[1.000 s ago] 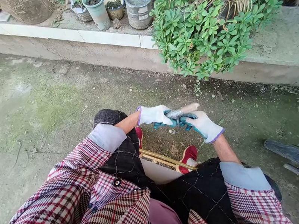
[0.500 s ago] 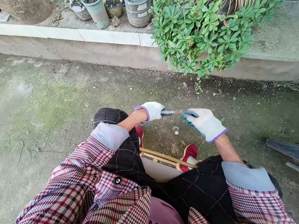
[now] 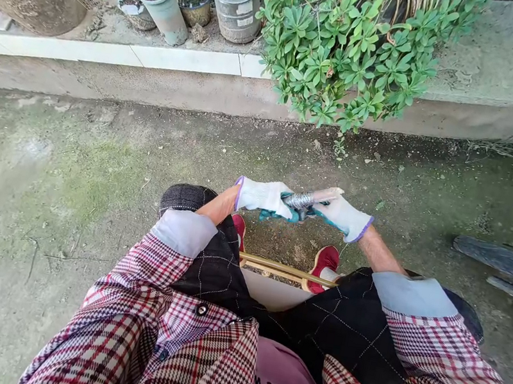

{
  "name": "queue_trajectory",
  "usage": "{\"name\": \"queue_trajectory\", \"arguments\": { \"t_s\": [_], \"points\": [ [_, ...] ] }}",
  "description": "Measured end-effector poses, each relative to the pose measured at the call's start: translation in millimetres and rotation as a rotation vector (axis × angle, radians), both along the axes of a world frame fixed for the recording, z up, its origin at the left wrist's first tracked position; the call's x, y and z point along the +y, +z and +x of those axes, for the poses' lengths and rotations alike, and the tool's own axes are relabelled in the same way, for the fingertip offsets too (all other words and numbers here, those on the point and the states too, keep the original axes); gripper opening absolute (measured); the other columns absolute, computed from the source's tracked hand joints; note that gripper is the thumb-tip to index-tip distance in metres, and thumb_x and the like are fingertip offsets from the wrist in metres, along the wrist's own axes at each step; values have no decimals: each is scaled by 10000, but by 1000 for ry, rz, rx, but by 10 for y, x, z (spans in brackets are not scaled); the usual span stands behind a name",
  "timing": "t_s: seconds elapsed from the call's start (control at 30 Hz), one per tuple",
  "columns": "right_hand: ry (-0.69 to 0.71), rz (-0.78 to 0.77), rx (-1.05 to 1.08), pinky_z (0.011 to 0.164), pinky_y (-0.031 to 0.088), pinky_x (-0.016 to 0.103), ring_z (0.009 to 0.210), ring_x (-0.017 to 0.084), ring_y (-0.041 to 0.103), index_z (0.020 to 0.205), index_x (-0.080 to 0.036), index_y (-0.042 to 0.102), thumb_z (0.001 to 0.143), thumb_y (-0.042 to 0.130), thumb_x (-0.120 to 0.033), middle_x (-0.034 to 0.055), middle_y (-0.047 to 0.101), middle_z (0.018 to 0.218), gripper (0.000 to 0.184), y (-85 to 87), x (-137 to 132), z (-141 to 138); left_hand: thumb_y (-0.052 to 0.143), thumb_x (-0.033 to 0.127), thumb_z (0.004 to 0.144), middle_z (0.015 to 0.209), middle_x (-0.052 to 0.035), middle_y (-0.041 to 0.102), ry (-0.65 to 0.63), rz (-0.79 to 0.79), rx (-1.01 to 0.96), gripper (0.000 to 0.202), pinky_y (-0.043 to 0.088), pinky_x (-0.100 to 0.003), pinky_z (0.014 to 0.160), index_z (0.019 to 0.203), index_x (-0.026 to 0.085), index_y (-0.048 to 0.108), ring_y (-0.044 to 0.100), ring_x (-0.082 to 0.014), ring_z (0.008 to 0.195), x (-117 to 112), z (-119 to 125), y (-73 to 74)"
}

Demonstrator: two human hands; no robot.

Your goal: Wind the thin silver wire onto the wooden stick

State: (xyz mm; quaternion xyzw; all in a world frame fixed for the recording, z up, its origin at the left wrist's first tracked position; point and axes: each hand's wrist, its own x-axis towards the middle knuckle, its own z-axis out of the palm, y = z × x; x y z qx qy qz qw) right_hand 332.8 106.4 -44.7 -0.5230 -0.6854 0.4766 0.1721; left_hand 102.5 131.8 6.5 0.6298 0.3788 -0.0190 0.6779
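Observation:
My left hand (image 3: pixel 263 197), in a white work glove with teal palm, is closed round a roll of silvery wire (image 3: pixel 300 199) wound on a pale rod. The rod's bare end (image 3: pixel 328 195) slants up to the right, across my right hand. My right hand (image 3: pixel 344 217), gloved alike, has its fingers curled in close beside the roll, with the fingertips partly hidden. Something small and dark shows beneath the roll between the hands. What the right fingers pinch is too small to make out. Both hands are above the ground, ahead of my knees.
A raised planter ledge (image 3: pixel 189 62) runs ahead with a leafy bush (image 3: pixel 336 55), a metal pot (image 3: pixel 235 3) and several plant pots. Dark metal legs (image 3: pixel 499 256) stand at right. My red shoes (image 3: pixel 322 267) and a thin yellowish bar (image 3: pixel 283 267) are below the hands.
My hands have come closer together, the left moving right. The wire roll now tilts up to the right and shows more fully, with its bare rod end over my right hand.

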Motion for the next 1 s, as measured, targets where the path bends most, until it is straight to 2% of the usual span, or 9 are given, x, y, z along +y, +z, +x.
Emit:
{"name": "queue_trajectory", "arguments": {
  "t_s": [0.13, 0.27, 0.37, 0.5, 0.63, 0.8, 0.87, 0.93, 1.0],
  "points": [
    [26, 27, -117, 883, 548, 367, 901, 247, 698, 842, -215, 780, 698, 593, -146, 33, 796, 939, 245, -41, 6, -47, 753, 204, 685, 524, 17, 536, 40, 30, -24, 132, 311, -198, 396, 765, 111, 701, 391, -66, 438, 20, 22, 40],
    [134, -85, -135, 740, 532, 281, 744, 191, 676, 847, -201, 783, 727, 622, -189, -2, 782, 812, 201, 11, -38, -82, 730, 187, 725, 547, 45, 519, 116, 99, 2, 113, 323, -183, 392, 814, 128, 693, 400, -52, 425, 65, 28, 62],
    [166, -82, -129, 699, 511, 254, 730, 170, 667, 860, -187, 784, 765, 626, -236, 11, 784, 835, 191, 40, -59, -102, 699, 237, 797, 555, 62, 494, 335, 138, -16, 145, 338, -180, 392, 904, 142, 672, 391, -43, 401, 157, 18, 14],
    [149, -34, -123, 722, 517, 252, 744, 163, 676, 891, -175, 776, 800, 570, -217, 26, 785, 849, 229, 106, -59, -118, 672, 266, 843, 545, 81, 440, 639, 145, -38, 137, 346, -189, 389, 887, 160, 597, 348, -39, 386, 318, -16, -161],
    [111, -61, -107, 649, 526, 261, 635, 163, 651, 1073, -166, 756, 839, 523, -224, 19, 733, 699, 335, 283, -110, -141, 660, 237, 848, 572, 78, 436, 754, 154, -21, 141, 355, -184, 413, 944, 168, 582, 372, -48, 422, 403, -51, -316],
    [40, -63, -25, 522, 486, 290, 532, 166, 568, 1154, -167, 732, 869, 529, -330, 29, 687, 681, 386, 537, -187, -107, 606, 252, 873, 607, 70, 441, 728, 200, 85, 198, 371, -204, 458, 1055, 181, 573, 401, -71, 454, 432, -102, -350],
    [21, 6, -12, 538, 481, 298, 569, 172, 570, 1086, -163, 752, 866, 533, -358, 40, 688, 714, 367, 596, -184, -58, 632, 237, 842, 613, 53, 473, 603, 339, 221, 182, 385, -217, 498, 1011, 176, 597, 448, -88, 489, 429, -118, -341],
    [-32, 76, -57, 549, 469, 295, 604, 178, 574, 963, -176, 765, 868, 545, -390, 40, 677, 708, 321, 618, -163, 1, 695, 172, 762, 614, 30, 518, 407, 489, 357, 153, 406, -223, 563, 902, 172, 633, 521, -114, 569, 388, -106, -338],
    [-111, 120, -129, 549, 456, 290, 613, 179, 571, 854, -195, 751, 872, 560, -400, 36, 665, 682, 281, 608, -130, 57, 743, 125, 706, 621, 7, 575, 246, 471, 386, 149, 430, -221, 629, 822, 171, 660, 588, -143, 672, 295, -56, -342]
  ]
}}
